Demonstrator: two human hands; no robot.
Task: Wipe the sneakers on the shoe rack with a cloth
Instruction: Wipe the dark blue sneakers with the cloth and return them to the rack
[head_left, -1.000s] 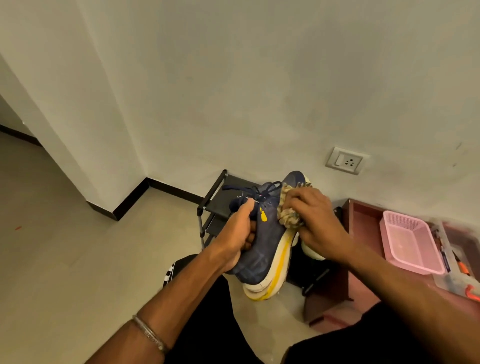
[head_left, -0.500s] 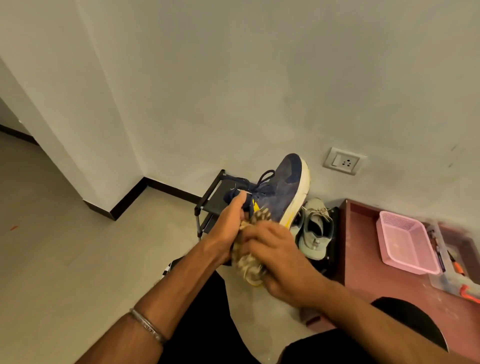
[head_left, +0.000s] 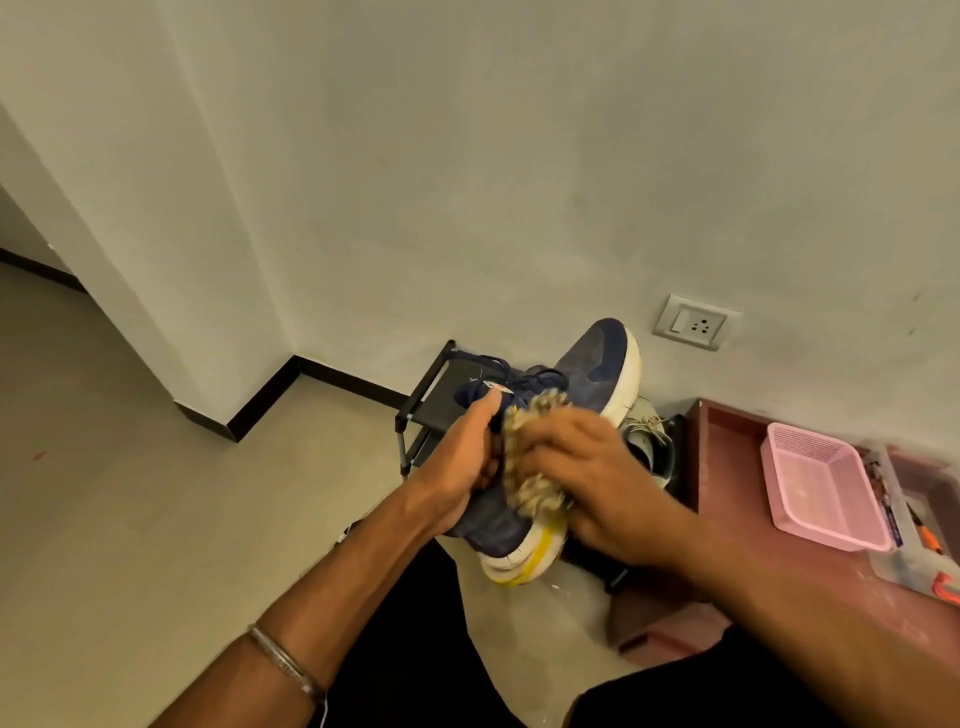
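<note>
Left hand (head_left: 462, 467) fingers grip the navy-blue sneaker with white-and-yellow sole (head_left: 587, 364); right hand (head_left: 597, 478) fingers clasp the crumpled beige patterned cloth (head_left: 535, 452) against its side.

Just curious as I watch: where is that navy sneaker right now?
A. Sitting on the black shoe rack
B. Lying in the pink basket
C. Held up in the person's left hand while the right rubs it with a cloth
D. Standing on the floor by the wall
C: the left hand grips the navy sneaker in the air, and the right hand presses the cloth against its side.
</note>
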